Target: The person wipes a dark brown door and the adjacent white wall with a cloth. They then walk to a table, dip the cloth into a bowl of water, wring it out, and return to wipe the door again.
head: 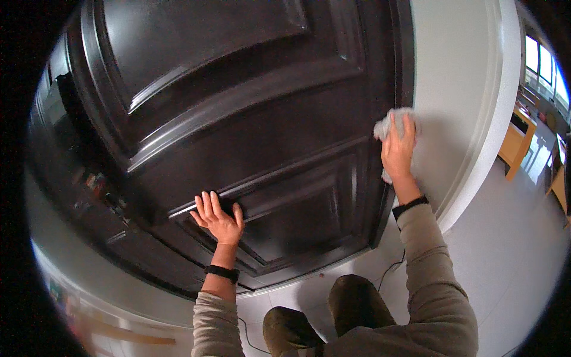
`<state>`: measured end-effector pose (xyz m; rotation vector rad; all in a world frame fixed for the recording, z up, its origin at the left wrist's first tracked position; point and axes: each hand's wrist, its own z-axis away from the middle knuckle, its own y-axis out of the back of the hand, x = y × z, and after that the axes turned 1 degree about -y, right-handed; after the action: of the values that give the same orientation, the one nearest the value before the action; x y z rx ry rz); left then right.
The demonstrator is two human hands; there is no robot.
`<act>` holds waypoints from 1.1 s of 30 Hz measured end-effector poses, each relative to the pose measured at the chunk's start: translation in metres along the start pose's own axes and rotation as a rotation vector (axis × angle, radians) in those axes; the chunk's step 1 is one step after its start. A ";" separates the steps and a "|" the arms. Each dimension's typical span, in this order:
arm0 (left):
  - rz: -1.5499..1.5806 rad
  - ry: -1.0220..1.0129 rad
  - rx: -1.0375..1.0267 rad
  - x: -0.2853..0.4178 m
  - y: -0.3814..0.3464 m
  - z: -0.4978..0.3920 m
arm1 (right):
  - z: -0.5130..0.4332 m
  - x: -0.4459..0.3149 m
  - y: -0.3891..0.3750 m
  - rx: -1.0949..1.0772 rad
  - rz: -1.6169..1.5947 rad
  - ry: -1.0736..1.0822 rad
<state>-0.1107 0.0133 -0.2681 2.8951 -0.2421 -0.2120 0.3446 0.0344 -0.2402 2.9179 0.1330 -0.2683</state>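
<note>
A dark brown panelled door (267,120) fills most of the view before me. My right hand (398,151) presses a pale, crumpled cloth (384,127) against the right edge of the door frame (403,58), where it meets the white wall. Part of the cloth is hidden under the fingers, and a corner hangs below the palm. My left hand (221,221) rests on the raised moulding of the lower door panel (294,218), fingers spread, with nothing held. A handle and lock (105,189) show blurred at the door's left side.
White wall (450,89) runs along the right of the door. A thin black cable (392,267) lies on the pale tiled floor (495,276) by my knees. Wooden furniture (517,138) stands at the far right, near windows (545,62). Another wooden piece (134,334) shows at the lower left.
</note>
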 end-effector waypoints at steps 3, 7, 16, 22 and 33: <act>0.008 0.003 0.014 0.000 0.001 0.000 | 0.051 0.002 0.023 -0.099 -0.103 -0.039; 0.003 -0.014 -0.005 0.000 0.002 0.000 | 0.022 -0.011 0.046 0.088 -0.331 -0.006; -0.003 -0.031 0.001 0.000 0.002 -0.001 | -0.142 -0.066 -0.021 0.332 -0.217 0.159; -0.021 -0.017 -0.012 0.001 -0.001 0.001 | -0.036 -0.054 -0.014 0.142 -0.300 0.088; 0.001 -0.021 0.000 0.000 -0.002 0.001 | 0.013 -0.227 -0.003 -0.126 -0.359 0.396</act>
<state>-0.1108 0.0152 -0.2694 2.8942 -0.2473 -0.2421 0.1202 0.0182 -0.2100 2.7660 0.7087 0.2618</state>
